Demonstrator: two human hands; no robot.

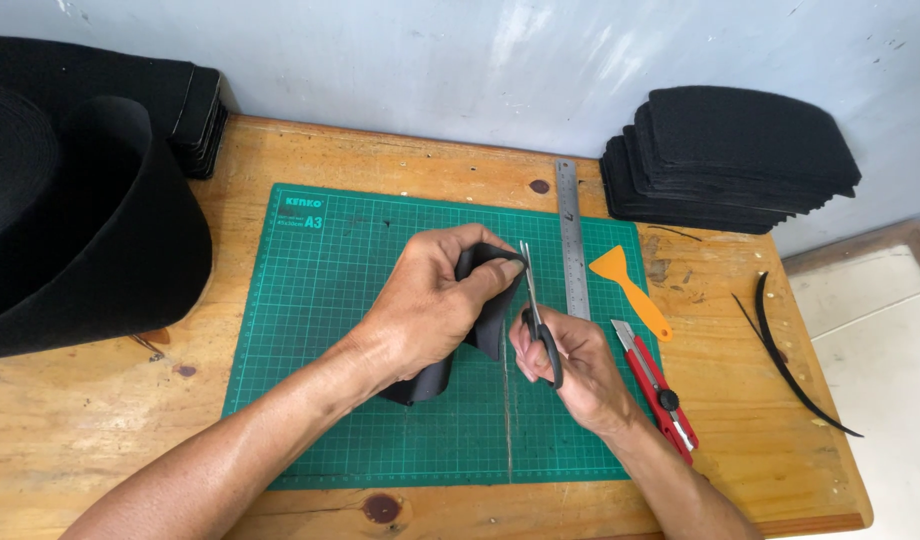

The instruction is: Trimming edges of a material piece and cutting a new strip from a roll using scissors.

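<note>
My left hand (435, 305) grips a curved piece of black felt (488, 318) and holds it above the green cutting mat (320, 300). My right hand (570, 365) is closed around the black handles of a pair of scissors (533, 300). The thin blades point up and away from me and touch the felt's upper edge beside my left fingertips. The lower end of the felt hangs down under my left wrist.
A steel ruler (572, 235), an orange plastic scraper (630, 285) and a red utility knife (660, 385) lie right of the mat. A stack of cut black felt pieces (725, 160) sits at the back right, a large black felt roll (90, 220) at left, thin black offcut strips (785, 350) at right.
</note>
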